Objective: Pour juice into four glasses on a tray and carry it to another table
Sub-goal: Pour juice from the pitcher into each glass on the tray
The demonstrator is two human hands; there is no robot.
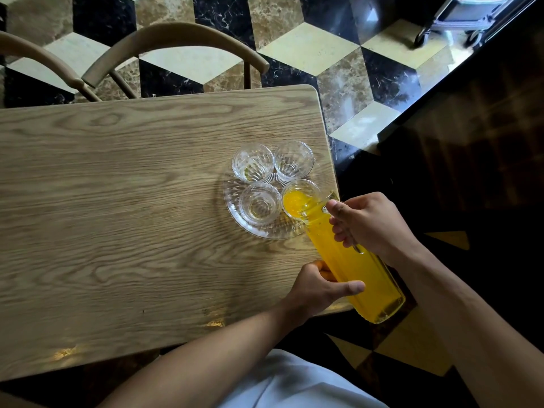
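A clear glass pitcher (pixel 353 266) full of orange juice is tilted over a round glass tray (pixel 235 219) near the wooden table's right edge. My right hand (pixel 371 225) grips the pitcher's handle; my left hand (pixel 318 287) holds its body from below. Juice runs from the spout into the near right glass (pixel 297 201), which is partly filled. The near left glass (pixel 259 204), far left glass (pixel 253 163) and far right glass (pixel 294 160) hold no juice.
The wooden table (pixel 117 216) stretches to the left. Two curved-back chairs (pixel 176 36) stand at its far side. A dark glossy counter (pixel 471 142) lies to the right, and a wheeled cart (pixel 459 22) stands at the top right on the patterned floor.
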